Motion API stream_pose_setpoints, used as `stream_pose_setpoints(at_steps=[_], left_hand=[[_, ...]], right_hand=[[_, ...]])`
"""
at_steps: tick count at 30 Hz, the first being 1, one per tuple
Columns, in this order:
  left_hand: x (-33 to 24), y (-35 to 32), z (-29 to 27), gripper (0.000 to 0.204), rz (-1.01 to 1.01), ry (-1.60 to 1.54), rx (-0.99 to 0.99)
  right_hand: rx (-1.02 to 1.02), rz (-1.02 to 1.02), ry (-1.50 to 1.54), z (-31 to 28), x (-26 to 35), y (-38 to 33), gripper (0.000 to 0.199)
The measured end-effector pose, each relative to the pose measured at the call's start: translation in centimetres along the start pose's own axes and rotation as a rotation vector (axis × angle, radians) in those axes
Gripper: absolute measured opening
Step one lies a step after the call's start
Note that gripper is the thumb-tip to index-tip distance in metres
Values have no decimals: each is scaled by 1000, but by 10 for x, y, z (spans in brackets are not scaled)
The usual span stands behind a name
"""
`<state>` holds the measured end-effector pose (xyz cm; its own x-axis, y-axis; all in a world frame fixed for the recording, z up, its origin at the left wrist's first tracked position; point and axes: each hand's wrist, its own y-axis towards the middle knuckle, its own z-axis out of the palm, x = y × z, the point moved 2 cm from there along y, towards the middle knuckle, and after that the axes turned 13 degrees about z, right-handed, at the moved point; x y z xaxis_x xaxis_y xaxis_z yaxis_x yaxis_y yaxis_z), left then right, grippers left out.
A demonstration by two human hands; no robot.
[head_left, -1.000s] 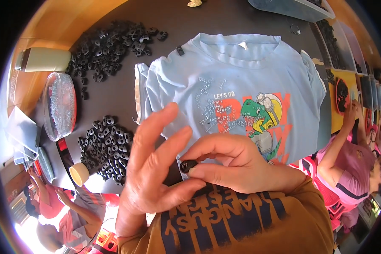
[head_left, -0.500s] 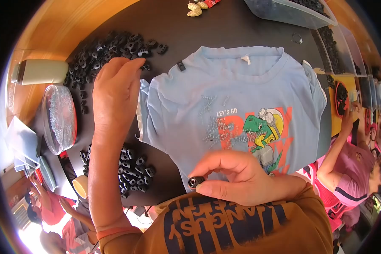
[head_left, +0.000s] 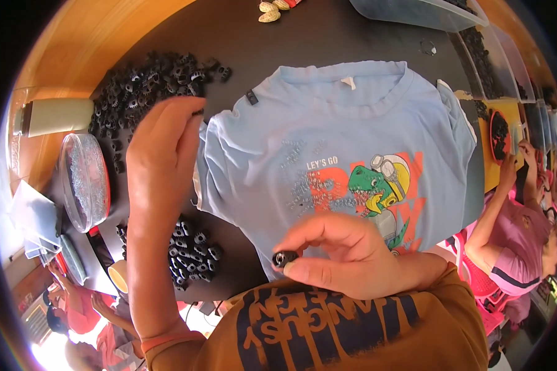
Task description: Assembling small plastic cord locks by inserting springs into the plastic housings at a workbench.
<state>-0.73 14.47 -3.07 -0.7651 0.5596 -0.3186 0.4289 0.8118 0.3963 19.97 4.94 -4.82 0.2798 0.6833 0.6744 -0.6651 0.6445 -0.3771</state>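
Note:
My left hand (head_left: 161,142) is beside the shirt's left sleeve, its fingertips pinched on a small black claw-clip piece (head_left: 198,112), mostly hidden by the fingers. Close to my body, my right hand (head_left: 346,256) pinches another black claw-clip piece (head_left: 278,260) between thumb and forefinger; a silvery ring-like spring end shows in it. A light blue T-shirt (head_left: 247,148) lies spread out under and beyond my hands. Many tiny metal springs (head_left: 306,191) are scattered on its printed front. One black clip piece (head_left: 251,97) rests by its shoulder.
A heap of black clip pieces (head_left: 148,80) lies at the far left, a smaller pile (head_left: 192,256) nearer. At left stands a clear round tub of springs (head_left: 83,179). Clear bins (head_left: 408,13) and peanuts (head_left: 269,12) are at the back. A co-worker (head_left: 513,241) sits at right.
My left hand has drawn slightly back from the far heap, and a black piece now shows at its fingertips. My right hand still pinches its piece. The view has shifted slightly.

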Motion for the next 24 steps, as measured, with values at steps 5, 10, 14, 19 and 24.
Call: stream_pose_setpoints(at_steps=[5,10,14,19,24], left_hand=[[-50,-24,-25,19,-310,-556,-1],[-79,-51,-35,23,-373,-990,30],[-93,-56,-40,24,-428,-1102,-2],[-96,-61,-42,23,-491,-1133,8],[-96,-63,-44,21,-524,-1207,-23]], right_hand=[[-5,-52,58,-3,1,0,20],[11,-96,44,0,-3,2,21],[37,-174,-44,0,-4,3,18],[30,-239,-190,-1,-4,3,16],[7,-341,-288,2,-1,3,15]])
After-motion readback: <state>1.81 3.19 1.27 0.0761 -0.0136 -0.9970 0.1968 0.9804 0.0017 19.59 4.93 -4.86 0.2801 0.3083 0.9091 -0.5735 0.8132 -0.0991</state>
